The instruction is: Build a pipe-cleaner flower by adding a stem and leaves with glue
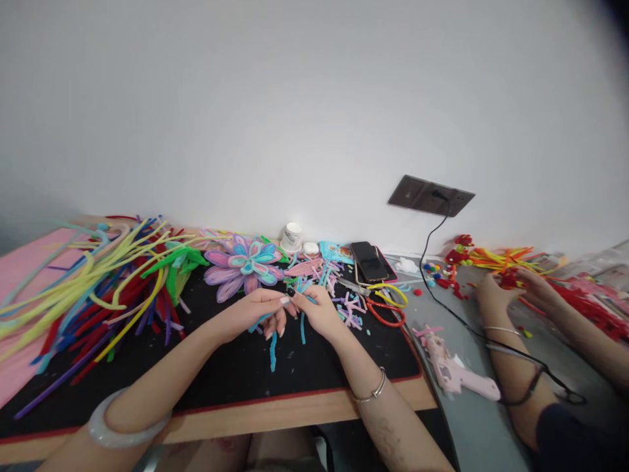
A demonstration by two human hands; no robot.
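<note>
Over the middle of the black mat (216, 387), my left hand (260, 311) and my right hand (314, 308) meet fingertip to fingertip. Both are closed on blue pipe cleaners (273, 354), whose ends hang below the fingers and stick up behind them. How the stems cross between the fingers is hidden. Just beyond my left hand lies a large pipe-cleaner flower (243, 265) in purple, pink and turquoise. Short pink and lilac pipe-cleaner pieces (350, 308) are scattered right of my right hand, near scissors (386, 305) with red and yellow handles.
Long loose pipe cleaners (113, 282) cover the left side. At the back stand a paper cup (291, 236) and a phone (369, 261). On the grey table, a pink glue gun (455, 370) lies by a black cord (432, 288). A co-worker's hands (496, 295) hold something red.
</note>
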